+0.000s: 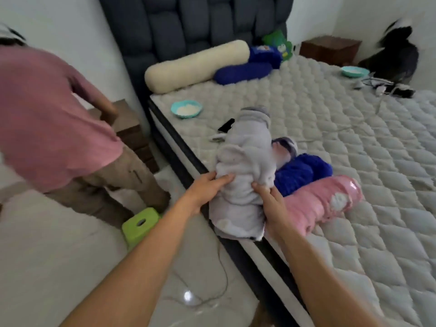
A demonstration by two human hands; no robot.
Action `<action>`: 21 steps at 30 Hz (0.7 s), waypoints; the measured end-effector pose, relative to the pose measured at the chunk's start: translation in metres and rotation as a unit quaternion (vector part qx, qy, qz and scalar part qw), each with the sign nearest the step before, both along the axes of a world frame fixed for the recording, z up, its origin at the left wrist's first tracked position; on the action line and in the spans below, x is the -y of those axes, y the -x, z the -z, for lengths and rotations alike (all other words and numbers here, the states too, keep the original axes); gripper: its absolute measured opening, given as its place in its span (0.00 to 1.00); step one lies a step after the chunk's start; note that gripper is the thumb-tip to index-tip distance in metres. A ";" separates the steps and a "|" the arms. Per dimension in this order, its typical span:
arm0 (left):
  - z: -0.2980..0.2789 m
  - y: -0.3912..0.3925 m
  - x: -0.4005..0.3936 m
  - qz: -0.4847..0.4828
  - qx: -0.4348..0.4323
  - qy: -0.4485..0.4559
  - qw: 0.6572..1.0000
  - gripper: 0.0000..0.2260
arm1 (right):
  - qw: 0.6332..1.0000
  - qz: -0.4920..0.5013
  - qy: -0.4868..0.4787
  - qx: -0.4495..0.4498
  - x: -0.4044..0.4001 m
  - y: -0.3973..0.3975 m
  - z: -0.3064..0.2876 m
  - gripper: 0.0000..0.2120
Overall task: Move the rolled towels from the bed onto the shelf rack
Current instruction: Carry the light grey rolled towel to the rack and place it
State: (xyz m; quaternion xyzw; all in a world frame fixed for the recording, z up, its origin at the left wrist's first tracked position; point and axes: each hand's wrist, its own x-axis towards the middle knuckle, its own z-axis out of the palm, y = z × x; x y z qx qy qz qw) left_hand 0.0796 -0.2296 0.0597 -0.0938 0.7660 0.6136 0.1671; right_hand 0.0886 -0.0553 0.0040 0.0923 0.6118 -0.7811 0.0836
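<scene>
A large pale grey rolled towel (245,161) lies along the near edge of the bed (354,142). My left hand (207,187) grips its left side and my right hand (271,204) grips its right side near the lower end. Right beside it lie a blue rolled towel (302,171), a pink rolled towel (323,199) and a smaller grey-and-white roll (284,147). Near the headboard lie a cream roll (195,66) and two more blue rolls (243,72). No shelf rack is in view.
A person in a pink shirt (47,119) bends over on the floor to the left, next to a green stool (139,224). Two teal bowls (186,108) (355,72) and a black phone (226,125) sit on the mattress. A cable (221,279) runs across the floor.
</scene>
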 end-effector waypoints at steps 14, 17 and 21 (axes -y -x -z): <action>-0.035 -0.432 0.287 -0.488 -0.016 0.007 0.873 0.12 | 0.861 -0.494 -0.083 -0.090 0.359 -0.257 -0.062 0.15; -0.036 -0.527 0.309 -0.572 0.005 0.013 0.820 0.17 | 0.790 -0.595 -0.086 -0.121 0.414 -0.331 -0.065 0.15; -0.046 -0.643 0.310 -0.654 0.014 0.022 0.756 0.17 | 0.698 -0.697 -0.055 -0.155 0.467 -0.431 -0.061 0.14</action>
